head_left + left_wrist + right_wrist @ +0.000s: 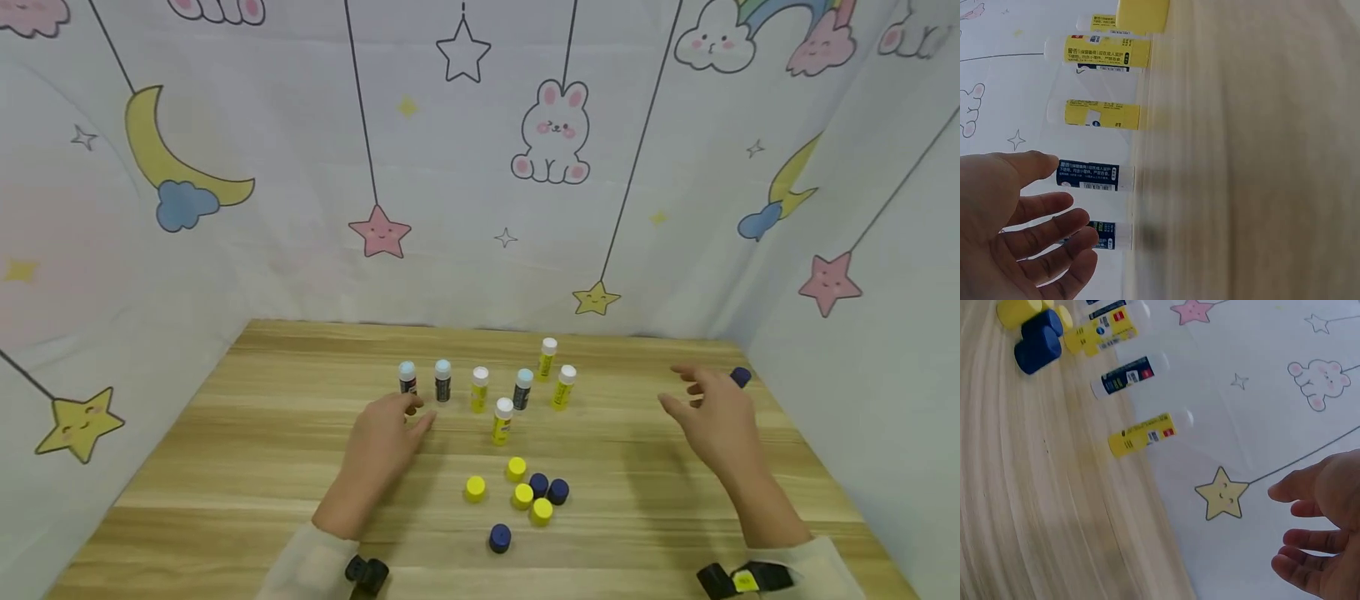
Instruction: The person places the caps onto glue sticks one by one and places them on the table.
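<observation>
Tubes (502, 422) stand upright in a loose group on the far half of my tabletop (262, 433), with a printed cloth (465, 158) rising behind. Pale sleeves (315, 562) cover my forearms. My hands are well apart and neither grips anything that I can see. The left hand (382, 442), fingers loosely bent, is at the leftmost dark tube and partly covers it; I cannot tell whether skin meets plastic. The right hand (720, 421) hangs near the right edge with thumb and fingers spread.

I judge each tube light and stiff, smooth enough to slip a little, hardly fragile, but narrow at the foot and easily tipped. Thumb and fingers round the middle of the labelled body should hold best. I count seven: four yellow tubes (480, 393) with white tops and three dark tubes (442, 387) with pale blue tops.

Nearer me lie four yellow caps (476, 489) and three blue caps (500, 538). One more blue piece (741, 377), probably a cap, shows beyond my right knuckles, partly hidden.
</observation>
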A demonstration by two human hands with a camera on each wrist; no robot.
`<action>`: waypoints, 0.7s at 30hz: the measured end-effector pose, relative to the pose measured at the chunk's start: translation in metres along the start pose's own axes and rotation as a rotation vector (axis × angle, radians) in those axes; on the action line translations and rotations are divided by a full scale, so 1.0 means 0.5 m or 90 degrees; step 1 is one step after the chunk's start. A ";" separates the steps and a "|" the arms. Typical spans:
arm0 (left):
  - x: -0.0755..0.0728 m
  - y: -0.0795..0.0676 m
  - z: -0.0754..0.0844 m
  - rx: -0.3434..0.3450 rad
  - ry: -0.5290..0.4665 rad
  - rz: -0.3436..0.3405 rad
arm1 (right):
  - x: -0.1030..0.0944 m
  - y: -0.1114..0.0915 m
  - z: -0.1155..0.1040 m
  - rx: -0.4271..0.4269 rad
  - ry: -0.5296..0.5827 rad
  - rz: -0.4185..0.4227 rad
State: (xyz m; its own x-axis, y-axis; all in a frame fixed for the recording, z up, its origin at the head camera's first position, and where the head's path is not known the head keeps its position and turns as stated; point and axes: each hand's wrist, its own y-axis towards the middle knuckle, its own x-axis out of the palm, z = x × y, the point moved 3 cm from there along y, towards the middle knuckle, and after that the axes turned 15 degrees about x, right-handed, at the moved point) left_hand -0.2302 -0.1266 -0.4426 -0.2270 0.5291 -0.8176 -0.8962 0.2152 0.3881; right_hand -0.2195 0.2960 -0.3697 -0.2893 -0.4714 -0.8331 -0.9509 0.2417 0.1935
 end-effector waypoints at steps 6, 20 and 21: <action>-0.005 0.000 -0.027 -0.044 0.006 -0.007 | 0.037 -0.034 -0.036 0.013 0.012 -0.061; 0.001 0.014 -0.073 -0.125 -0.073 -0.048 | 0.108 -0.091 -0.111 0.057 0.043 -0.178; 0.003 0.015 -0.076 -0.130 -0.082 -0.049 | 0.113 -0.094 -0.113 0.058 0.046 -0.182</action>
State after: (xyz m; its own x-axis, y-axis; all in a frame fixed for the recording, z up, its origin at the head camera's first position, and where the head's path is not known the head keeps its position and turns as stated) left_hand -0.2516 -0.1553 -0.4569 -0.1160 0.6199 -0.7760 -0.9706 0.0953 0.2212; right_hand -0.1974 0.2099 -0.3966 -0.0216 -0.5901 -0.8071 -0.9819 0.1644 -0.0939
